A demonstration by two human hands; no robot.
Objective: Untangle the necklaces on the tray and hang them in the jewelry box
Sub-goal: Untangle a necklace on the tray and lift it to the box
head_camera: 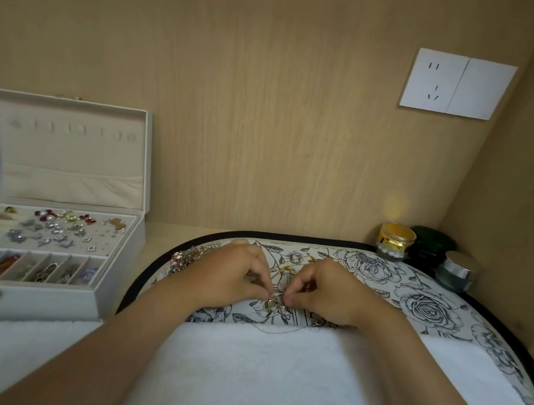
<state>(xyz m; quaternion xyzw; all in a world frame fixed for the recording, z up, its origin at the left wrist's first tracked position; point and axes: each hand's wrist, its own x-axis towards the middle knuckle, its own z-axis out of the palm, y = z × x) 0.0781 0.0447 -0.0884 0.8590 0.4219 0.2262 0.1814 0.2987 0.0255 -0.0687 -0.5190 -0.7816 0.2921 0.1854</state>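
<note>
Setting: wood-grain wall (254, 113) behind; a white towel (250, 373) covers the near surface; a socket plate (458, 85) sits high at 1 o'clock of the hands.
Jewelry box (36, 298): at 9 o'clock of the hands, well apart; lid upright and open; a blurred row of hooks (72, 130) runs across the lid; nothing seems to hang there yet; the lower trays hold small pieces.
Necklace pile (186, 258): on the floral tray (433, 307), just beside the left hand at its 10 o'clock; not held.
Left hand (229, 280): fingers curled, thumb and fingertips pinching the tangle from its 9 o'clock side.
Tangle (275, 302): a small gold knot low on the tray, between the two hands and equally near both; a loose strand (286, 271) seems to run from it toward 12 o'clock, so I judge the long axis to lie away from the body.
Right hand (325, 292): fingers curled, pinching the same knot from 3 o'clock.
Room: bare tray toward 12 and 2 o'clock for drawing strands out; the towel edge lies close at 6 o'clock.
Next move: probably pulling apart along 9 to 3; the left hand is nearer the box.
Jars: a yellow jar (395, 240), a dark green jar (432, 244) and a silver-lidded jar (459, 271) crowd the rim at 2 o'clock.
</note>
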